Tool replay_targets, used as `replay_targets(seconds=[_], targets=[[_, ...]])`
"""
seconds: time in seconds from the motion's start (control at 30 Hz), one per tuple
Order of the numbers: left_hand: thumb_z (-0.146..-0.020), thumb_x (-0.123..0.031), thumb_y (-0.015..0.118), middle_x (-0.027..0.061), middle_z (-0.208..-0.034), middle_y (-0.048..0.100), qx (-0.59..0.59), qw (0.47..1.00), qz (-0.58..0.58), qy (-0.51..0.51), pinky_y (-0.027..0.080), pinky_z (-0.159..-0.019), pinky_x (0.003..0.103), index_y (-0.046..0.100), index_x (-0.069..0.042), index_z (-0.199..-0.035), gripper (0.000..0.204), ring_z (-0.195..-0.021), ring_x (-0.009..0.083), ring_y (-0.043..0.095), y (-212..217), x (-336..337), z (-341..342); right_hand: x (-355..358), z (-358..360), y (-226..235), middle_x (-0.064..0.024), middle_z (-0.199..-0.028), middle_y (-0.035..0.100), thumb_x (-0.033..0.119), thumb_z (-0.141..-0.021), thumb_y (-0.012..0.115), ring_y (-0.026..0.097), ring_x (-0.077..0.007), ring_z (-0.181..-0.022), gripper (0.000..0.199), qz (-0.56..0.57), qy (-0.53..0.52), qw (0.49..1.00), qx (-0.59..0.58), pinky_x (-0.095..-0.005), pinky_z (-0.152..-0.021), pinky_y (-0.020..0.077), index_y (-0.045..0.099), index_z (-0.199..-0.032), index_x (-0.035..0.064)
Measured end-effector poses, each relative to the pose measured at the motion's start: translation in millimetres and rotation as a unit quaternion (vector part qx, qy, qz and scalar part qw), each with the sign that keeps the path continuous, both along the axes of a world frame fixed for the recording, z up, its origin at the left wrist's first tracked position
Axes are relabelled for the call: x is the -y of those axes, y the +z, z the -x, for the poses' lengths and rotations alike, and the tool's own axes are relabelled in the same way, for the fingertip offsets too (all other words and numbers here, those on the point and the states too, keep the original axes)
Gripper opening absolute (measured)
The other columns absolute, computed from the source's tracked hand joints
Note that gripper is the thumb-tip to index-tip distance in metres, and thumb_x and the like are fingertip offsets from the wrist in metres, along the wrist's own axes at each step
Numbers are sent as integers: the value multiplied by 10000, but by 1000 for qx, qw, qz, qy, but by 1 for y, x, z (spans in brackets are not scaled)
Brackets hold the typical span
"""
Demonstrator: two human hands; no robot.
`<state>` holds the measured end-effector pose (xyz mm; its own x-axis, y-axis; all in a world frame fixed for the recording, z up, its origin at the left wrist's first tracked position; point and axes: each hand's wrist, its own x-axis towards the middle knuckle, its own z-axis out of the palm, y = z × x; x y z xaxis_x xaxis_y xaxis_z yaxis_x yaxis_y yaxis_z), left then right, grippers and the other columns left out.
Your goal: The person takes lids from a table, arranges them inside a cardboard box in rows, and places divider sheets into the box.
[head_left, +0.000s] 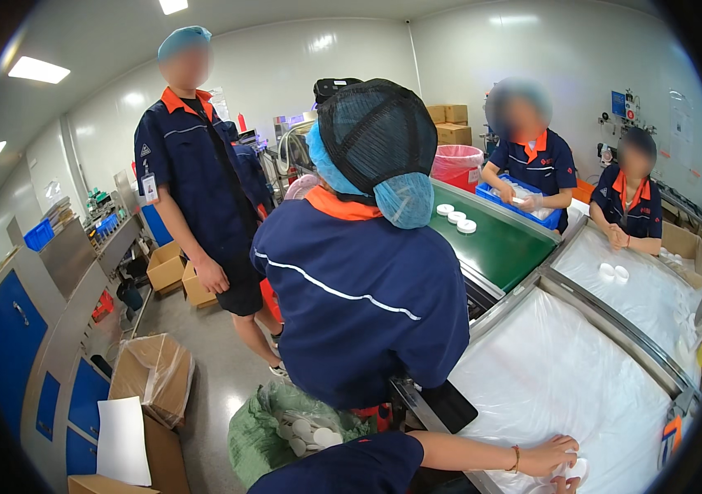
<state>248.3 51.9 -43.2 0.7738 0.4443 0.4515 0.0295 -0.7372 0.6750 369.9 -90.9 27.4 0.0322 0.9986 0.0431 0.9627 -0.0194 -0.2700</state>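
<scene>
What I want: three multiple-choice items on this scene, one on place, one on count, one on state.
1. The wearer's hand with the bracelet rests on: A the white plastic sheet; B a blue crate; C a red bin.
2. White discs on the green belt: A one; B three; C six.
3. The cardboard box on the floor is: A taped shut; B open; C flattened.
Key: A, its fingers lie on the sheet; B, three in a row; B, its top gapes.
</scene>
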Motion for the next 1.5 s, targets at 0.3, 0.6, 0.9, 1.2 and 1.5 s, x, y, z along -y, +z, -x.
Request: replay_targets(seconds=[0.3,0.6,0.9,1.2,1.5], targets=[[-690,59,619,154,-1201,435,4,1000,-17,5,301,-1037,423,555,-74,-917,271,-1221,326,375,-3,1,-1,1,1,1,-205,-1128,556,-34,-813,480,616,-375,-865,439,-8,8,1000,3,-465,-729,499,584,-1200,145],[-692,54,625,157,-1202,439,5,1000,-17,12,300,-1040,426,555,-74,-918,269,-1218,330,379,-4,0,-1,0,1,1,-198,-1115,547,-28,-816,481,611,-375,-872,435,-8,10,1000,1,-463,-727,499,581,-1198,153],[-717,-1,640,169,-1322,428,-54,999,0,7,293,-1071,447,590,-94,-1028,328,-1297,355,341,5,2,1,0,1,3,-176,-1116,542,-13,-825,447,600,-368,-899,395,13,-21,1000,-13,-451,-754,497,603,-1151,146],[-720,42,603,166,-1343,400,-71,997,10,5,287,-1074,468,542,-101,-1091,402,-1322,356,319,9,3,8,1,4,5,-203,-1114,532,-46,-834,402,589,-389,-916,413,-5,-6,998,-64,-458,-772,488,601,-1162,106],[-728,46,602,184,-1337,399,-89,996,-21,10,297,-1076,468,550,-78,-1100,395,-1314,359,322,16,3,10,-2,4,2,-156,-1015,501,-104,-687,591,601,-362,-866,347,-52,17,997,-48,-432,-737,496,637,-946,123]])
